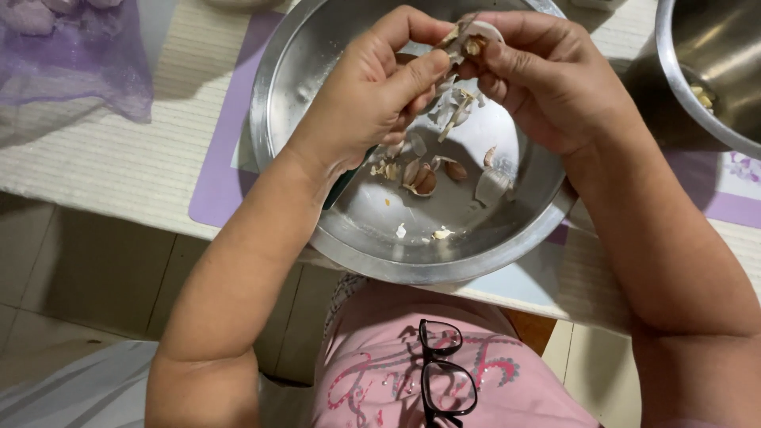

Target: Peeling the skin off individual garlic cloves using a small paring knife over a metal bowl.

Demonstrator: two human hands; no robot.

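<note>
Garlic clove [473, 41] sits at top centre of the frame, held over the steel bowl [301, 55]. Your left hand [372, 95] has its grip pinched together on the clove's lower edge, thumb pressing the skin. Your right hand [547, 79] has its grip clamped on the clove from the upper side, fingertips covering most of it.

Papery peel strips [456, 111] hang just below the clove, between both hands. Loose skins and husk pieces [420, 178] lie in the bowl bottom at frame centre. A dark green handle [342, 184] shows under your left wrist; can't tell what tool it is.

Second steel bowl [697, 47] at upper right, purple mesh bag [71, 47] at upper left, both on the bench [119, 158]. Glasses [444, 372] hang on your shirt at the bottom of the frame.

Risks, my read: the clove is small and slick, so a hard thumb push could pop it out past the rim. The bowl overhangs the bench edge, so a forearm bump could tip it.
</note>
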